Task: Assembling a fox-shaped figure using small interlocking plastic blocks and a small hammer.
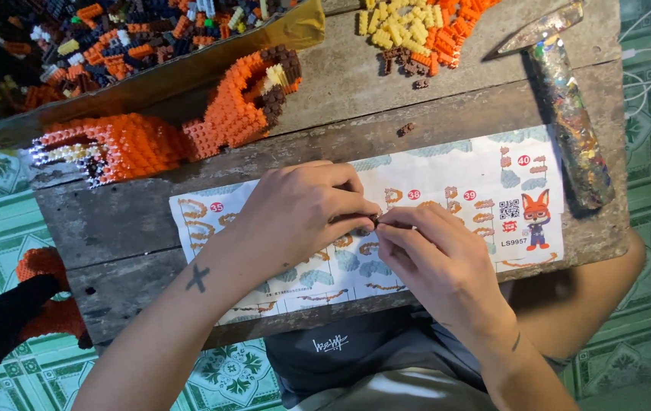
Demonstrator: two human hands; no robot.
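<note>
Two hands [303, 213] [436, 259] pinching one tiny brown brick [373, 221] over one instruction sheet [455, 175].

head cam | looks steeply down | close over wooden table [447, 99] | only one view

Bare plank [447, 114] between brick model [188, 129] and hammer [569, 122]

Hammer [569, 114] lies right of the instruction sheet [447, 183], brick model [181, 125] behind it.
</note>
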